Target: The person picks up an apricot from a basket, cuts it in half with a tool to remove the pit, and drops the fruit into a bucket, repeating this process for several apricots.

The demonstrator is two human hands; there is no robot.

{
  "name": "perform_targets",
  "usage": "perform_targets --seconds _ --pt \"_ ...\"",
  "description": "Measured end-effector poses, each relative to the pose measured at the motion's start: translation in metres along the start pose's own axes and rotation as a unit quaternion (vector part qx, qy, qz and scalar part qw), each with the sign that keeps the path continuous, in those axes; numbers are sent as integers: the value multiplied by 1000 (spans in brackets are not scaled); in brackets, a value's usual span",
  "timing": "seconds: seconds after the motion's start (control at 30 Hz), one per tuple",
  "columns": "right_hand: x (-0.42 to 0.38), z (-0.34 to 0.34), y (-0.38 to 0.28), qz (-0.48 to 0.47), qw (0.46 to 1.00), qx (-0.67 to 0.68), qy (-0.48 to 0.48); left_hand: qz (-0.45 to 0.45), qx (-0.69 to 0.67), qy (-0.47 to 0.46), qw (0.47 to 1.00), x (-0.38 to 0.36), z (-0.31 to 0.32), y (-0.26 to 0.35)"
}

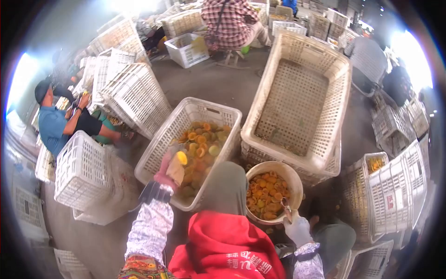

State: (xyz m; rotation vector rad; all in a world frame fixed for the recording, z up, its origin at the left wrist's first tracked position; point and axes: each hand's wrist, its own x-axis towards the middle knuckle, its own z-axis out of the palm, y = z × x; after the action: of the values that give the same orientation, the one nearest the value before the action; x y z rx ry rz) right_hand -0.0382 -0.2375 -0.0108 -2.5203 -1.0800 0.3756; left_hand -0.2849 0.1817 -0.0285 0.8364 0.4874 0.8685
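My left hand (171,169), in a glove with a tan patch, is over the left side of a white crate (155,151) of orange and yellow-green fruit pieces (202,144). Its fingers hold a yellow fruit piece (181,158). Gloved in pale grey, my right hand (298,229) is closed around the handle of a small metal-tipped tool (286,204), whose tip is over the right side of a round white bucket (298,186). Orange fruit pieces (267,193) lie in that bucket.
A large crate (297,107) with a bare bottom is stacked behind the bucket. More white crates stand at the left (83,172) and right (395,190). One person in blue (53,125) sits at the left; another in a checked shirt (227,23) sits ahead.
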Motion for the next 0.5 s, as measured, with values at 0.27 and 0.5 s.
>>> perform_targets --seconds 0.27,0.5 --pt "-19 11 15 68 989 124 44 64 619 37 782 -27 -78 -14" --pt "-27 -14 -19 173 940 293 14 -22 864 -200 462 -122 -10 -30"
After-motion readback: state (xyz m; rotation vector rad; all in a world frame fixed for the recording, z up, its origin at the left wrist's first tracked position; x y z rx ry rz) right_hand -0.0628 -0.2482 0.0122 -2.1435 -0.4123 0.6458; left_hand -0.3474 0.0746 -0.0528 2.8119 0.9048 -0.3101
